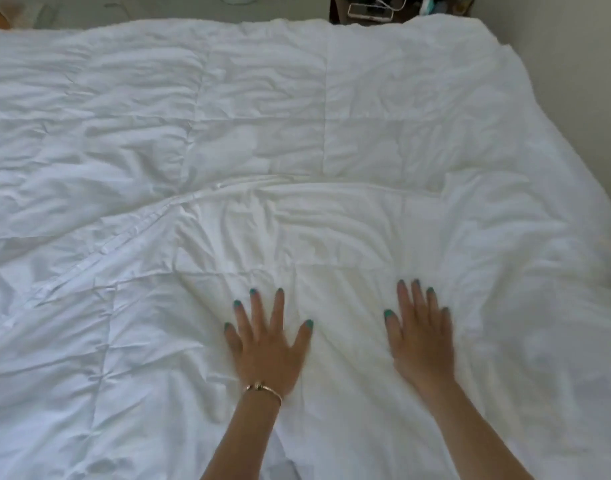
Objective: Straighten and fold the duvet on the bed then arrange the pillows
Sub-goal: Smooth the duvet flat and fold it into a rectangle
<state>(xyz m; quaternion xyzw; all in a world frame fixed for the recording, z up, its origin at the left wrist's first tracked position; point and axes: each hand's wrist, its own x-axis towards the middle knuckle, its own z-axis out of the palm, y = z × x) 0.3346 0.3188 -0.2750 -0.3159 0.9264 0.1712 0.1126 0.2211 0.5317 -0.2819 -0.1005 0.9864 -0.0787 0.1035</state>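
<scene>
The big white duvet (262,140) is spread over the whole bed. It reaches from the near side right up to the far edge, next to a dark bedside table (366,10) with a phone (369,11) on it.

The person leans over the bed. The left hand (267,344) lies flat on the duvet with its fingers spread wide. It holds nothing. A thin bracelet (264,389) sits on that wrist. The right hand (420,336) lies flat too, a little way to the side, with its fingers straight and closer together. It holds nothing either. Both palms press down on the soft cover.

I think this is the smoothing part of the job. The duvet is still full of wrinkles, and a long seam edge (130,237) runs crooked across the middle, as if one layer is turned over another there.

Next, the hands should slide outward to push the wrinkles away. Then they need to grab an edge to fold it. I see no pillows from here, so those come later.
</scene>
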